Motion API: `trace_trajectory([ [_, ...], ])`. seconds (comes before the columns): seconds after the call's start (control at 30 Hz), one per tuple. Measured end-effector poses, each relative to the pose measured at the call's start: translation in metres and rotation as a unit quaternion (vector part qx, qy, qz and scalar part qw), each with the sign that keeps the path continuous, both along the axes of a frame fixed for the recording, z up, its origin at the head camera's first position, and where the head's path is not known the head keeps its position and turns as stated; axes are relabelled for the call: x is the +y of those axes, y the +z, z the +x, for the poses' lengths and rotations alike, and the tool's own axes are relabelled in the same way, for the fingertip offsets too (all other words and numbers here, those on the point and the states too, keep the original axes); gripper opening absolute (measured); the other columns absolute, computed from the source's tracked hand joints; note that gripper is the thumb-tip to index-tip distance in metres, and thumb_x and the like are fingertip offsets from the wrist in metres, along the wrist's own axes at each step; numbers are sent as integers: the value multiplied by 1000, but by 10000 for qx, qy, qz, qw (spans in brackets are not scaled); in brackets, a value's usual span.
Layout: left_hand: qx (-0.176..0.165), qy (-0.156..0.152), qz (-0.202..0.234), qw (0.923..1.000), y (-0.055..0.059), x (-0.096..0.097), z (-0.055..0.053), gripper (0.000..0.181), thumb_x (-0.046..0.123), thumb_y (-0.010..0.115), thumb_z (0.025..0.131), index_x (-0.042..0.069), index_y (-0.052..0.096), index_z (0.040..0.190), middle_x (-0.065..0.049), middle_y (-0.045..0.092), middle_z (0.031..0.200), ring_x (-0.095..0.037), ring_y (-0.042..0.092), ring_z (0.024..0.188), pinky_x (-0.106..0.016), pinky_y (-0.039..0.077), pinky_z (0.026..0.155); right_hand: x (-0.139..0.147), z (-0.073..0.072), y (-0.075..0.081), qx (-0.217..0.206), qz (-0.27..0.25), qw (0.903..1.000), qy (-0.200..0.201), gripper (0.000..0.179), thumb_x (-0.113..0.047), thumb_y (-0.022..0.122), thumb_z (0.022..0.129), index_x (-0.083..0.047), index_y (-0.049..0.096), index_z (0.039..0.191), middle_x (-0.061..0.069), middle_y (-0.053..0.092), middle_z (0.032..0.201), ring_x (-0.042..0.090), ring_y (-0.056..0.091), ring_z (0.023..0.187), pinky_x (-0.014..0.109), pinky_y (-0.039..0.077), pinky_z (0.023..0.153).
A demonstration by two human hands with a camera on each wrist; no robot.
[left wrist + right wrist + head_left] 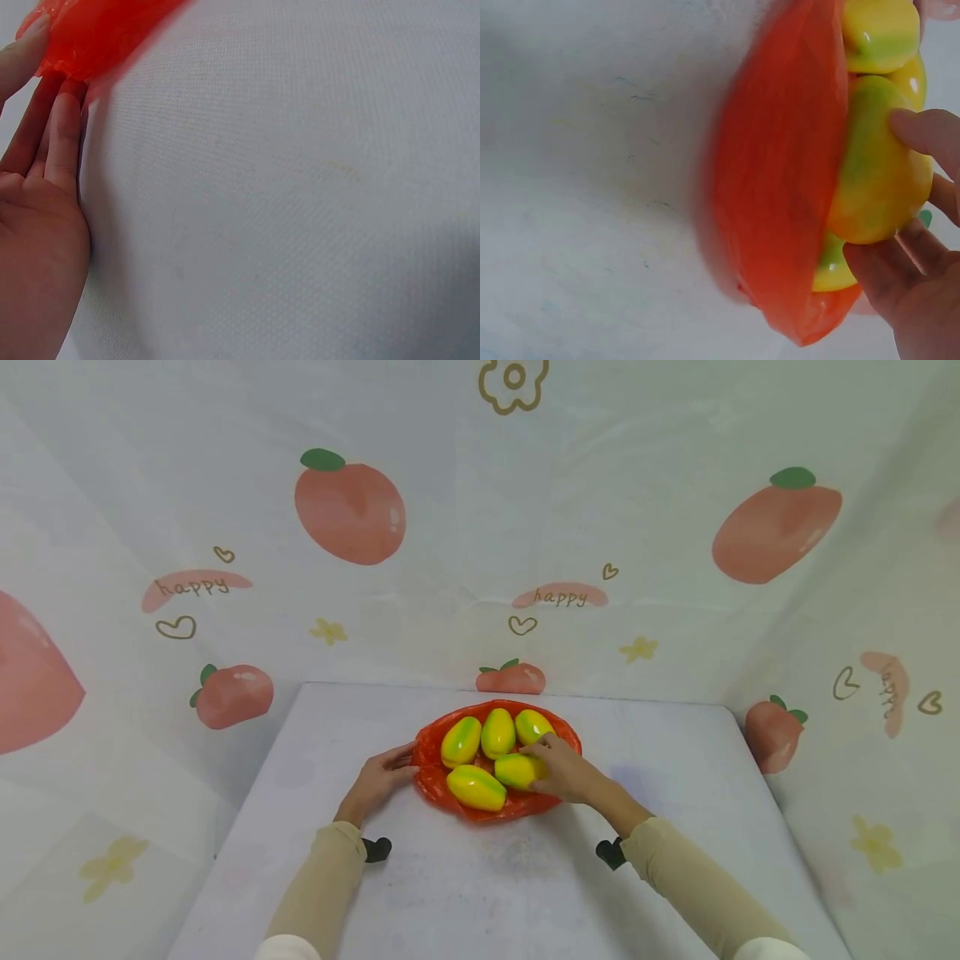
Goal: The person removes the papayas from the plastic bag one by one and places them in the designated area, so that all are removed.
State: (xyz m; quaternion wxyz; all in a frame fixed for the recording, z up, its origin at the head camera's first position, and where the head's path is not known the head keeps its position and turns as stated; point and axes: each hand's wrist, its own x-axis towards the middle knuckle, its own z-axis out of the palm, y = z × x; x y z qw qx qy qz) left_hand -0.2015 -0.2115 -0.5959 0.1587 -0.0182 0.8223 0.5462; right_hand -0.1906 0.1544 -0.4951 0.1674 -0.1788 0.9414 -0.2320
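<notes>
A red plastic bag [431,785], its mouth spread wide, lies toward the back of the table with several shiny yellow-green mangoes in it. My right hand [567,774] grips one mango [516,772] at the bag's right side; in the right wrist view the thumb presses on this mango [877,169] and the fingers curl under it. At the left rim, my left hand [375,783] holds the bag's edge. The left wrist view shows the thumb over the red plastic [105,34] and the fingers beneath it. Another mango [476,788] lies just left of the gripped one.
The bag stands on a white table [450,893] with a cloth-like surface. Behind and on both sides hangs a white curtain [450,527] printed with fruit, hearts and the word "happy". A dark wrist mount [377,849] sticks out by the left sleeve, another [611,854] by the right.
</notes>
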Motion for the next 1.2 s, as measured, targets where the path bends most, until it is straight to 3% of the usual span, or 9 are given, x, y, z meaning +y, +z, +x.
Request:
trace_trajectory([
  [0.3, -94, 80, 162, 9998, 3, 1, 2, 59, 35, 71, 95, 32, 52, 150, -5, 55, 153, -30, 50, 144, -52, 39, 121, 2, 3, 2, -90, 7, 10000, -40, 61, -29, 79, 88, -21, 57, 145, 10, 56, 144, 28, 50, 127, 50, 56, 105],
  [0.63, -131, 156, 205, 9996, 0, 2, 1, 57, 32, 71, 95, 32, 53, 149, -4, 57, 152, -29, 51, 143, -50, 41, 121, 14, 6, 1, -65, -801, 9965, -243, 64, -32, 75, 90, -25, 52, 149, 7, 46, 138, 23, 52, 119, 47, 55, 105],
  [0.83, -94, 170, 183, 9996, 2, 6, -1, 55, 33, 71, 95, 33, 55, 148, -4, 59, 149, -29, 52, 142, -52, 40, 121, 21, 8, 0, 221, -1360, 9900, -290, 63, -28, 75, 90, -23, 52, 148, 7, 47, 136, 25, 52, 119, 47, 56, 103],
  [1.2, -237, 258, 186, 9992, 4, 4, 1, 54, 33, 72, 95, 35, 56, 146, -2, 60, 148, -28, 53, 141, -52, 41, 120, 28, 8, -6, 995, -1846, 9765, -507, 67, -28, 77, 91, -17, 47, 151, 7, 55, 146, 28, 55, 127, 52, 54, 107],
])
